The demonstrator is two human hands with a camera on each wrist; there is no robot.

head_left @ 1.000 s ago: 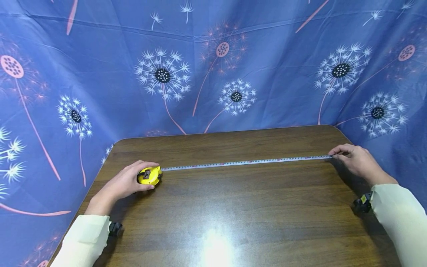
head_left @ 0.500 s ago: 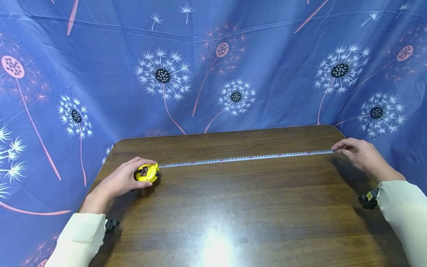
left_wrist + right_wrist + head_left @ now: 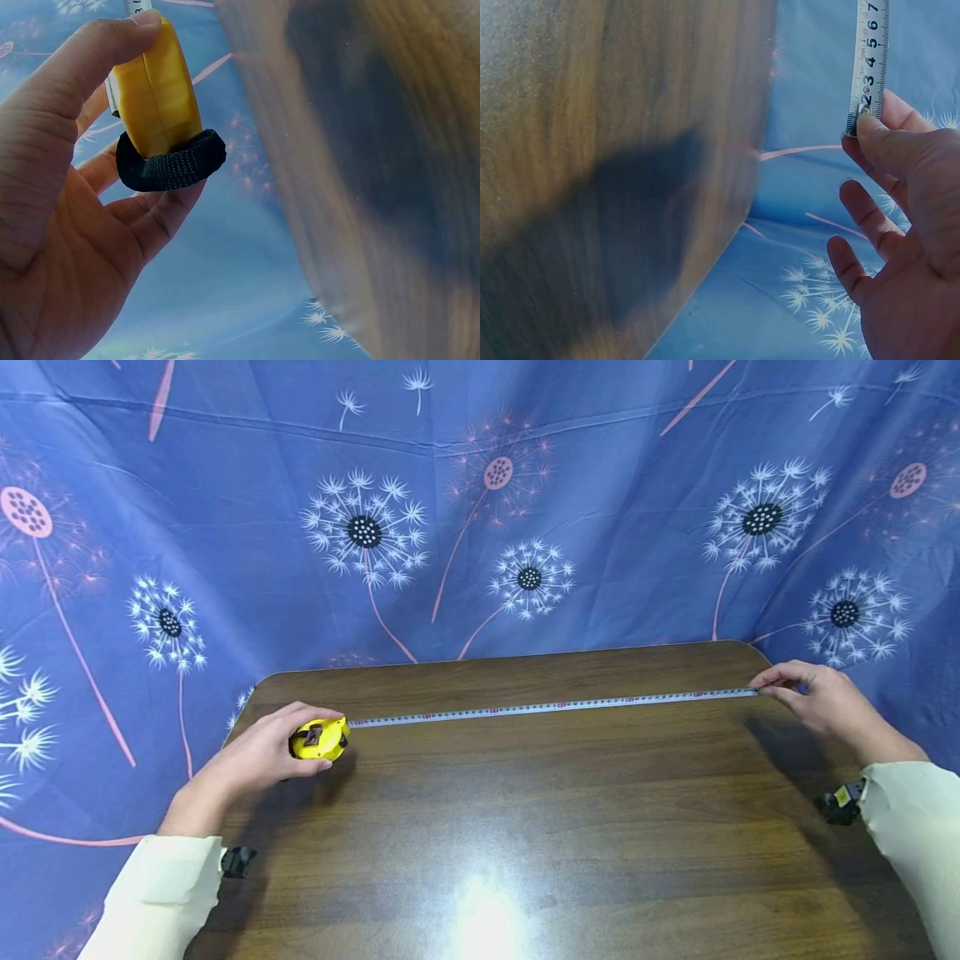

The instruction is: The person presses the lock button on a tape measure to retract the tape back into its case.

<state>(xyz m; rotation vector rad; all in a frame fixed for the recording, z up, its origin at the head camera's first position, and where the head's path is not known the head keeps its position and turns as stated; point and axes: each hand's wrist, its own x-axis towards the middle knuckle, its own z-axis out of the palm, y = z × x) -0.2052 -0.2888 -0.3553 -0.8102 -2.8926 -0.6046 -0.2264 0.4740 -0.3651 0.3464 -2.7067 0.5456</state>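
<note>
My left hand point(image 3: 258, 756) grips the yellow case of a tape measure point(image 3: 321, 740) between thumb and fingers, above the left side of the table. A black woven strap point(image 3: 172, 169) hangs at the end of the case in the left wrist view. From the case the white blade point(image 3: 555, 706) runs straight and taut to the right, with black and red marks. At its free end my right hand point(image 3: 832, 706) pinches the tip between thumb and index finger. Low numbers show beside the thumb in the right wrist view, and the other fingers are spread loosely.
Beneath both hands lies a brown wood-grain table point(image 3: 570, 827) with rounded far corners and a bright glare spot near the front. A blue cloth point(image 3: 622, 560) with dandelion prints hangs behind it and along both sides. Dark hand shadows fall on the tabletop.
Both hands have risen, moving away from the tabletop and farther apart. The left has shifted left with the case, the right slightly rightward with the tip. More blade shows between them.
</note>
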